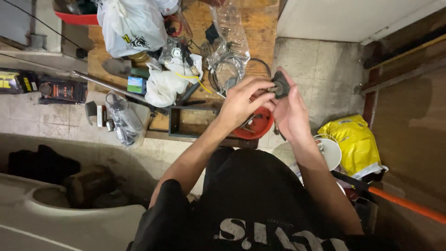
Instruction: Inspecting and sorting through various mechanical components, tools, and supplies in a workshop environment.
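My right hand (291,110) holds a small dark round part (281,86) up in front of me, fingers wrapped behind it. My left hand (240,101) reaches across and pinches the front of the same part with thumb and fingertips. Both hands hover above a red bowl (260,128) holding small metal pieces, which sits at the edge of a low wooden board (260,28).
White plastic bags (132,25) and clear bags with cables (230,56) crowd the board. A metal rod (100,83) lies at left. A yellow bag (355,142), a white round lid (331,152) and an orange handle (406,204) sit at right on the tiled floor.
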